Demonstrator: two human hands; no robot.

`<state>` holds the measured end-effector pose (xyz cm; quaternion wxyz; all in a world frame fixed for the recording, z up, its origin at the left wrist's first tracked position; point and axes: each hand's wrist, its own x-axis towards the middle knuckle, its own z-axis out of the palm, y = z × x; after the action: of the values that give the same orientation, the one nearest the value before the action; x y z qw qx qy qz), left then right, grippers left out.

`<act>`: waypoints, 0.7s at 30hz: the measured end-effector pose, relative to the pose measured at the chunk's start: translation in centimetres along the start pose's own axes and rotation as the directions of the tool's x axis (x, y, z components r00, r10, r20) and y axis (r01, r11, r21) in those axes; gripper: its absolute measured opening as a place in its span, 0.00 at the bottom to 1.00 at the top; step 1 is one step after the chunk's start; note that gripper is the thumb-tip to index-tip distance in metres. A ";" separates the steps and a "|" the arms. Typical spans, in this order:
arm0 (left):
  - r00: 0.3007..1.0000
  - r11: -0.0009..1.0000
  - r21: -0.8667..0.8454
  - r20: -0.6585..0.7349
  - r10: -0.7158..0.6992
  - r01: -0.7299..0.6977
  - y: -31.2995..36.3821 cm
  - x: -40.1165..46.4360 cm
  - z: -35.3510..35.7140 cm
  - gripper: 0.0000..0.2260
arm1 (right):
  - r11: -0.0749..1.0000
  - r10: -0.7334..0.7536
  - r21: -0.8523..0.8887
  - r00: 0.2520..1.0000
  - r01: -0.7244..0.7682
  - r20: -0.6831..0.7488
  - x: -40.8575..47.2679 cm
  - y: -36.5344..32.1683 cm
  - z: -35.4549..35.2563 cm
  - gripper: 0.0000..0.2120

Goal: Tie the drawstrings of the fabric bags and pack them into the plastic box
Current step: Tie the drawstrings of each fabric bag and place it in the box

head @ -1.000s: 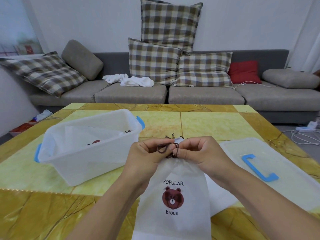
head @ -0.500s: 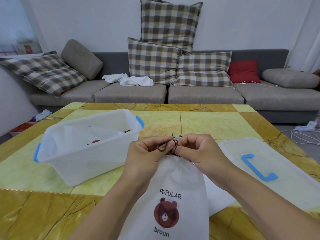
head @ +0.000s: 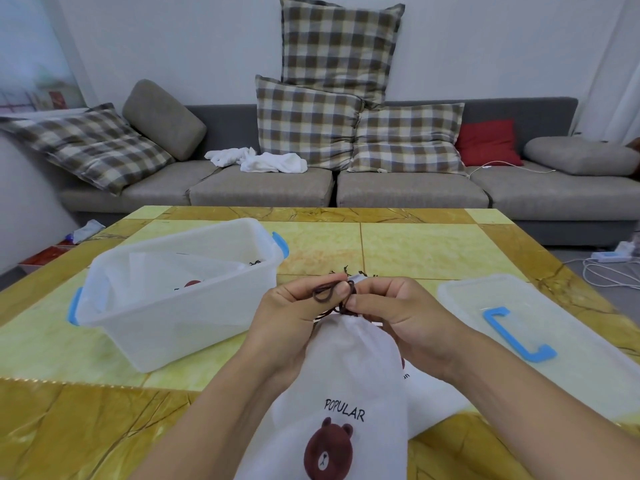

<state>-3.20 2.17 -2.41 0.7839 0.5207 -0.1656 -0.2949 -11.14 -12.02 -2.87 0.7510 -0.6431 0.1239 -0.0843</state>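
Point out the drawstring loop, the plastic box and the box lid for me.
drawstring loop (head: 323, 295), head view, on the dark cord loop at the left hand's fingertips.
plastic box (head: 194, 318), head view, on its near wall.
box lid (head: 568, 317), head view, on bare translucent surface.

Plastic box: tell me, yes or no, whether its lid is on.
No. The plastic box stands open with a fabric bag inside, and its lid lies flat on the table to the right.

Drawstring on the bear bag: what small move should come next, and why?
Probably pull the loop tight. The left hand and the right hand pinch the brown drawstring at the gathered neck of the bear bag, with a loop still slack. The plastic box waits open at left.
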 end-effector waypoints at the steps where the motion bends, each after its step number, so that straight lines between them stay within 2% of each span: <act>1: 1.000 1.000 -0.002 -0.008 0.004 -0.004 0.0 0.0 0.0 0.09 | 0.999 -0.012 -0.035 1.000 0.012 -0.017 0.1 0.1 0.0 0.06; 3: 0.998 0.998 0.050 -0.046 0.051 -0.049 -0.2 0.1 0.1 0.08 | 0.982 -0.076 -0.181 0.995 0.062 -0.070 0.2 0.1 0.1 0.05; 6: 0.986 0.977 0.164 -0.076 0.148 -0.134 -0.5 0.0 0.3 0.05 | 0.887 -0.243 -0.428 0.964 0.175 -0.111 0.5 0.2 0.4 0.04; 9: 0.976 0.965 0.200 -0.099 0.193 -0.171 -0.5 0.0 0.5 0.05 | 0.847 -0.338 -0.481 0.927 0.225 -0.161 0.6 0.2 0.6 0.05; 13: 0.970 0.952 0.236 -0.098 0.222 -0.194 -0.6 -0.3 1.0 0.06 | 0.844 -0.333 -0.487 0.932 0.225 -0.146 0.7 0.3 0.7 0.06; 15: 0.968 0.954 0.225 -0.107 0.225 -0.197 -0.5 -0.3 1.0 0.05 | 0.870 -0.286 -0.450 0.950 0.203 -0.123 0.6 0.0 0.5 0.07; 17: 0.966 0.959 0.198 -0.115 0.230 -0.204 -0.4 -0.2 1.0 0.05 | 0.940 -0.178 -0.309 0.981 0.147 -0.076 0.3 -0.6 -0.3 0.04; 19: 0.970 0.966 0.158 -0.101 0.221 -0.204 -0.2 -0.2 1.0 0.05 | 0.994 -0.048 -0.095 0.999 0.047 0.002 0.2 -0.9 -1.3 0.11; 21: 0.980 0.978 0.101 -0.069 0.188 -0.181 0.0 -0.4 1.1 0.06 | 0.996 0.042 0.078 0.996 -0.048 0.080 0.1 -0.9 -1.7 0.16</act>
<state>-4.15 1.65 -1.91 0.7882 0.5507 -0.1963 -0.1923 -11.47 -13.78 -2.25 0.7821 -0.6124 0.1053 -0.0469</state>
